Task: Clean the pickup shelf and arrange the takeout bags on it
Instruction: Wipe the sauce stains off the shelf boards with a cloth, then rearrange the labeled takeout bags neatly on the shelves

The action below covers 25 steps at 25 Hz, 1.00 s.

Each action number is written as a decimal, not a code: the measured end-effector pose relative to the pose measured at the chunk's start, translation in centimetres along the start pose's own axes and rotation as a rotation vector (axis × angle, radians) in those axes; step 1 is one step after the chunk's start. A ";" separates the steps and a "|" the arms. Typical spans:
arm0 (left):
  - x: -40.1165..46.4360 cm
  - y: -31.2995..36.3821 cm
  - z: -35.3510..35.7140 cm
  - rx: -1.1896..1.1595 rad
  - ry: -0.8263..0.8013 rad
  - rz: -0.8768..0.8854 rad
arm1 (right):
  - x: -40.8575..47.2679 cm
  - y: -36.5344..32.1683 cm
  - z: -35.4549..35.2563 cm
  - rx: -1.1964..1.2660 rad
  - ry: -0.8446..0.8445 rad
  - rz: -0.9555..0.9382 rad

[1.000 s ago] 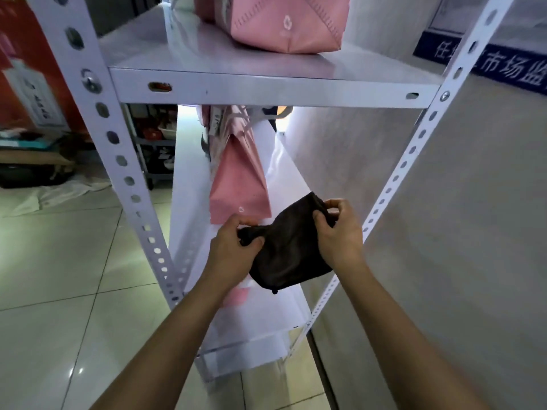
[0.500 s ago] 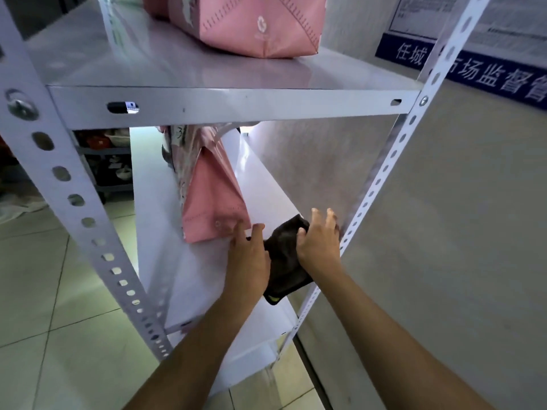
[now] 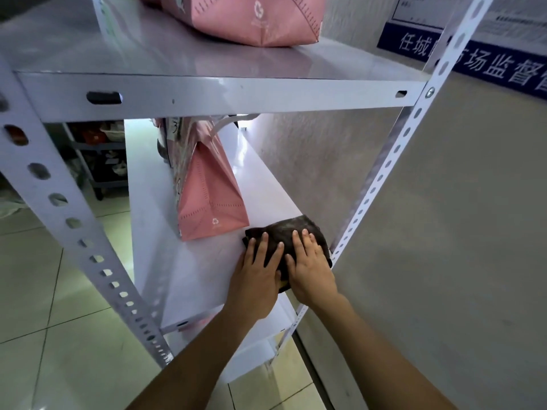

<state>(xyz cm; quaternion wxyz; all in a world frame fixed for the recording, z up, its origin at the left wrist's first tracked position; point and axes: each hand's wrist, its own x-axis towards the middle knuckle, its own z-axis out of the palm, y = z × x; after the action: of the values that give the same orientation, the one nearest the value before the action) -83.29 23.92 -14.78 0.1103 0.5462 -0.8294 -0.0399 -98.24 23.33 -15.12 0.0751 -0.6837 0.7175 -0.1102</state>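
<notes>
Head camera (wide-angle) looks down, close on middle shelf (image 3: 204, 261).

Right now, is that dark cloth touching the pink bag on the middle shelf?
Cannot tell. In the head view the dark cloth lies right beside the pink takeout bag's bottom corner; no clear gap or contact shows.

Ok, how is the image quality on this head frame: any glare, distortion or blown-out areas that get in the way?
Head view: wide-angle bending bows the perforated posts; a bright light source behind the pink bag washes out the far end of the middle shelf; the top shelf is glossy, reflecting the bag on it; both hands, left hand and right hand, and the dark cloth stay sharp and evenly lit.
</notes>
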 end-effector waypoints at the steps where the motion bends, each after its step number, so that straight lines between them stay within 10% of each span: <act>1: 0.3 -0.1 0.0 0.012 -0.007 0.003 | 0.2 -0.1 0.1 0.009 0.000 0.006; 25: -16.8 5.8 -7.7 -0.018 0.167 -0.472 | -12.7 -3.4 -3.4 0.327 -0.018 -0.448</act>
<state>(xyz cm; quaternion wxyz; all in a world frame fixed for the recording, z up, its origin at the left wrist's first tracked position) -80.37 42.02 -8.55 0.1709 0.7252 -0.6664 -0.0264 -95.11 36.06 -11.54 0.1647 -0.8051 0.5203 -0.2322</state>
